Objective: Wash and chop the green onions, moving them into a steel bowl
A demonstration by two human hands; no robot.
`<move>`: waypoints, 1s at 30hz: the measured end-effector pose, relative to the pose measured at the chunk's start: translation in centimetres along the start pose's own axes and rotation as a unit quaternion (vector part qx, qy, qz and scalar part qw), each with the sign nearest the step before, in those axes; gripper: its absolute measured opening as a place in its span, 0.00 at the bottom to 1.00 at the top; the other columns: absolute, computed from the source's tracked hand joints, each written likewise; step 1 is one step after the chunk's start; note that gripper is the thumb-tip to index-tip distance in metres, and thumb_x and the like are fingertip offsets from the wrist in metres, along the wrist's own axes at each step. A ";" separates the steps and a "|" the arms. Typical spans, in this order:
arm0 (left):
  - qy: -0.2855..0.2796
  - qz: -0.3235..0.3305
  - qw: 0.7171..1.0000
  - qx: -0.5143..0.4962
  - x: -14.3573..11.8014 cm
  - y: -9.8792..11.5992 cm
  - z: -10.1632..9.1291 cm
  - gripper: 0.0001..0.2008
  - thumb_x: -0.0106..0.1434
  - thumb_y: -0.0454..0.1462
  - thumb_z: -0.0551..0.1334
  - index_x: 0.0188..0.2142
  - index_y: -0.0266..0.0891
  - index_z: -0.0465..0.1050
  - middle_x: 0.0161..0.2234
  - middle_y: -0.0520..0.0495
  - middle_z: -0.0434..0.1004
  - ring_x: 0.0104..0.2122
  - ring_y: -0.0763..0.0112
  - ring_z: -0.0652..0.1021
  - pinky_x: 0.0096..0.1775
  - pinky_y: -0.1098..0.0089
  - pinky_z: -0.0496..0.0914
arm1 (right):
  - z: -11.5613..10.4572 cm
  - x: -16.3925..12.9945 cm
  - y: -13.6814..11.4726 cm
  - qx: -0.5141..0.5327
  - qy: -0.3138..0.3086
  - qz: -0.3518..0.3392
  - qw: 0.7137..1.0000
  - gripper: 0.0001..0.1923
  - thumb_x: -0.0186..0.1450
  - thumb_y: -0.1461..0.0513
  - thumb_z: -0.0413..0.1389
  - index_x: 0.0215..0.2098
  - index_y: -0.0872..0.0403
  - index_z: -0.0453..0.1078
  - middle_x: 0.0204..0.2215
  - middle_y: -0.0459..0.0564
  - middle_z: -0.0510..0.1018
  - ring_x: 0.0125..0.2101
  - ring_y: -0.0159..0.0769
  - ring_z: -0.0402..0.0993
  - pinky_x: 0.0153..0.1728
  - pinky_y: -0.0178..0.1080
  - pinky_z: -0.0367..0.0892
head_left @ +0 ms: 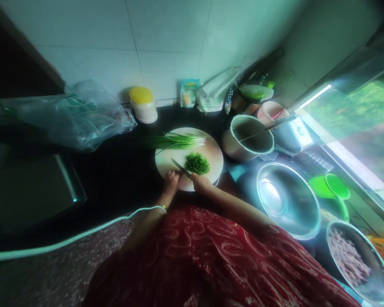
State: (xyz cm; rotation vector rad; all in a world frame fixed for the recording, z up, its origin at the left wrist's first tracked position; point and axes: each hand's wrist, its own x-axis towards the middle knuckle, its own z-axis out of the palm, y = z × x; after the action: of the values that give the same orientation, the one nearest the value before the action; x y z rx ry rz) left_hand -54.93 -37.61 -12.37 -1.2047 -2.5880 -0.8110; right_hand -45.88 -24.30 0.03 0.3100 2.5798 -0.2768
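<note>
1. Down at the near edge of the round cutting board [211,153], your two hands sit close together, with the knife [181,167] between them.
2. Your left hand [172,181] rests on the board's near-left rim, fingers curled in toward the blade; whether they press on the blade or merely sit beside it, you can't tell from here.
3. Your right hand [201,182] is at the handle end, fingers closed, apparently wrapped on the knife's grip, though the handle itself is hidden under the hand.
4. See the blade: it runs diagonally, tip pointing up and to the left, heel toward your right hand.
5. Chopped greens [196,163] lie in a tight heap just beyond the blade and slightly to the right, touching or nearly touching its edge. Your right hand is the nearer one.
6. Farther back on the board, the uncut green stalks [176,140] lie long-axis left to right, leafy ends overhanging the left rim, well apart from both hands.
7. Off to the right stand a pot [240,147] and a steel bowl [310,213]; a yellow-lidded jar [143,104] sits by the wall.
</note>
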 end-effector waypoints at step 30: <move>-0.004 -0.051 0.999 -0.001 -0.3 -0.5 -0.3 0.12 0.67 0.35 0.54 0.32 0.37 0.74 0.29 0.41 0.73 0.34 0.59 0.73 0.40 0.60 0.67 | -0.4 -0.3 -0.5 -0.009 -0.008 -0.014 1.000 0.19 0.66 0.67 0.45 0.54 0.56 0.62 0.38 0.58 0.79 0.41 0.45 0.77 0.38 0.40 0.68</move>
State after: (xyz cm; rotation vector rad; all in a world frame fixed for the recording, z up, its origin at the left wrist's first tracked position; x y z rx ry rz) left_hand -55.11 -38.22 -12.38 -1.0866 -2.6742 -0.8301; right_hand -45.99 -24.75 0.59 0.2656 2.5704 -0.2660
